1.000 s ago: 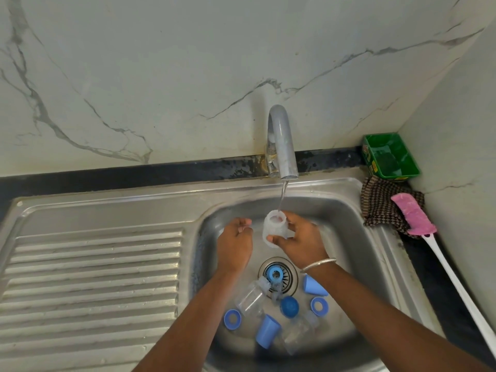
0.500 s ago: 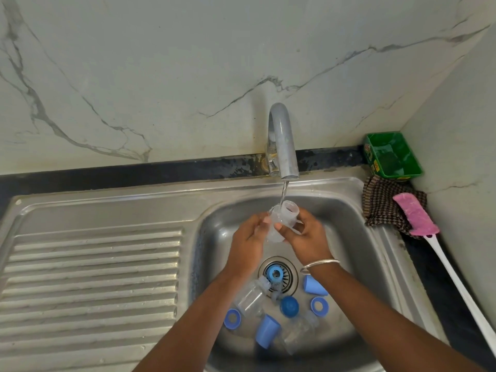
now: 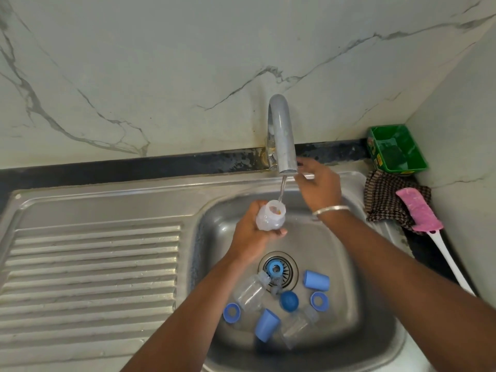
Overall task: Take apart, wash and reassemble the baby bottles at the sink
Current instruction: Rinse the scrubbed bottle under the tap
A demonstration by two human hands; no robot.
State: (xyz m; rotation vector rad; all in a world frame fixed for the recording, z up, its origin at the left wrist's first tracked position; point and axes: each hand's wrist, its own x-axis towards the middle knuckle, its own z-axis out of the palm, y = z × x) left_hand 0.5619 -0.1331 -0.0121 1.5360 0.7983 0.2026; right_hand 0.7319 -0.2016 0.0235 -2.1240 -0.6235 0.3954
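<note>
Both forearms are bare with no sleeve in view, and the right wrist carries a thin silvery bangle (image 3: 331, 209), seemingly plain metal, lying at about two o'clock from the drain.

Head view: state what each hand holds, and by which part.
The left hand grips a clear baby bottle round its lower body. The right hand holds nothing.

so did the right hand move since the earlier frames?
Yes. The right hand left the bottle and went up and back to beside the faucet spout; the left hand alone holds the bottle.
</note>
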